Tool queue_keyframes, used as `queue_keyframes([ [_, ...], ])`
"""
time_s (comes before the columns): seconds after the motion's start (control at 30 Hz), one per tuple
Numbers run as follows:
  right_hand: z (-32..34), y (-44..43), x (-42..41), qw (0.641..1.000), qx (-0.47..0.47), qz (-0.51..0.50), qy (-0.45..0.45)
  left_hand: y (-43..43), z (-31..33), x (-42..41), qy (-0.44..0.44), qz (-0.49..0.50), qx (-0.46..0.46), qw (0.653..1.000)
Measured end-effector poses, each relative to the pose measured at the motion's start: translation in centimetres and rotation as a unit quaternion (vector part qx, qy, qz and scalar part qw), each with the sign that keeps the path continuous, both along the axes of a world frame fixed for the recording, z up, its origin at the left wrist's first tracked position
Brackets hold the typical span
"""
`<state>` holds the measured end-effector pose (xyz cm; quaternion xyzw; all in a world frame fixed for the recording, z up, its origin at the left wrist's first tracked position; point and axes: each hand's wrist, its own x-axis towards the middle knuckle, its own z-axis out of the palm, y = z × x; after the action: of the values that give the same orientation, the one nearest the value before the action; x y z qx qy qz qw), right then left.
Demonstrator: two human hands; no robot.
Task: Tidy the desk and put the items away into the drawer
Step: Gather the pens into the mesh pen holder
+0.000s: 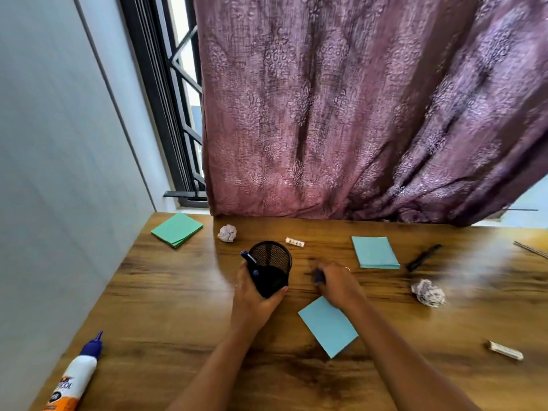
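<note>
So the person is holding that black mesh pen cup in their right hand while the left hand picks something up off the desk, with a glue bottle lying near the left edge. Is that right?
Not quite: the hands are swapped. The head view shows the left hand gripping the black mesh pen cup, while the right hand closes on a small dark object on the desk. The glue bottle does lie near the left edge.

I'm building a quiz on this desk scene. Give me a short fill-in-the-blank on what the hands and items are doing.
1. The left hand holds the black mesh ____.
2. The crumpled paper balls on the wooden desk number ____.
3. The white glue bottle lies at the desk's near-____ corner.

Missing words: pen holder; two; left.
</note>
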<state>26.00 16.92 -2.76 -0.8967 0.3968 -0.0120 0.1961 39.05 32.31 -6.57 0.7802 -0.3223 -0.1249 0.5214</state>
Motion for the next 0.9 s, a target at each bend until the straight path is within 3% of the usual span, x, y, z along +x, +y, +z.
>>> queue_keyframes([
  [0.07, 0.2, 0.2, 0.3, 0.998, 0.026, -0.017, -0.062, 0.1, -0.1, 0.1, 0.003, -0.007, 0.002, 1.0],
  [0.17, 3.7, 1.5, 1.6, 0.965, 0.09, -0.058, -0.239, 0.2, 0.0, 0.0, 0.002, -0.017, 0.006, 1.0],
  [0.23, 7.0, 2.9, 2.7, 0.95, 0.091, -0.003, -0.298, 0.2, 0.1, 0.0, 0.001, -0.023, 0.007, 1.0],
  [0.3, 9.4, 4.0, 3.5, 0.968, 0.043, 0.077, -0.234, 0.2, 0.1, 0.1, -0.002, -0.026, 0.004, 1.0],
  [0.37, 10.3, 5.0, 4.3, 0.985, -0.05, 0.127, -0.104, 0.3, 0.2, 0.0, -0.005, -0.03, 0.001, 1.0],
  [0.47, 9.3, 6.1, 5.1, 0.98, -0.126, 0.152, 0.005, 0.3, 0.2, -0.1, -0.011, -0.035, -0.008, 0.999],
  [0.77, 8.3, 6.7, 5.9, 0.977, -0.156, 0.13, 0.07, 0.2, 0.2, 0.0, -0.014, -0.046, -0.033, 0.998],
  [0.9, 7.9, 7.2, 5.6, 0.977, -0.161, 0.132, 0.047, 0.3, 0.2, -0.1, -0.018, -0.052, -0.035, 0.998],
])
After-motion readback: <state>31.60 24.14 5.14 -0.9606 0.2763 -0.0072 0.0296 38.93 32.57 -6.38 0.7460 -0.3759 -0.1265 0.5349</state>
